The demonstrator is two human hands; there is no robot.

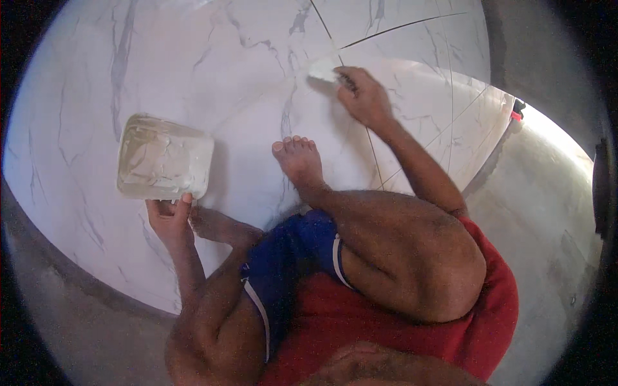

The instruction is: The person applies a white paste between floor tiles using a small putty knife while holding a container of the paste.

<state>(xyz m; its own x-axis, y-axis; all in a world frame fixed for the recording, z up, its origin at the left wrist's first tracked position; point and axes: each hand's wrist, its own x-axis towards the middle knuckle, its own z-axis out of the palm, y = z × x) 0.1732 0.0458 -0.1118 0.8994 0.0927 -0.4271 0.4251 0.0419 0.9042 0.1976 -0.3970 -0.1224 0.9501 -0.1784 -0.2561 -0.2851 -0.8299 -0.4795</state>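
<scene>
My left hand (170,222) grips a squarish whitish plastic tub (207,164) by its near edge, thumb on the rim. Inside the tub, a pale wet paste (154,164) is smeared over the bottom and walls. Farther off and to the right, my right hand (368,100) is closed on a small pale, flat-looking piece (322,71), whose exact kind I cannot make out. That piece is at the white marbled tile floor (251,83), beside a dark joint line between tiles; whether it touches the surface is unclear.
My bare foot (299,161) rests on the tiles between the two hands. Dark joint lines (402,27) run across the far tiles. Grey rough floor (534,193) borders the tiles at right. A small red object (516,116) lies by that edge.
</scene>
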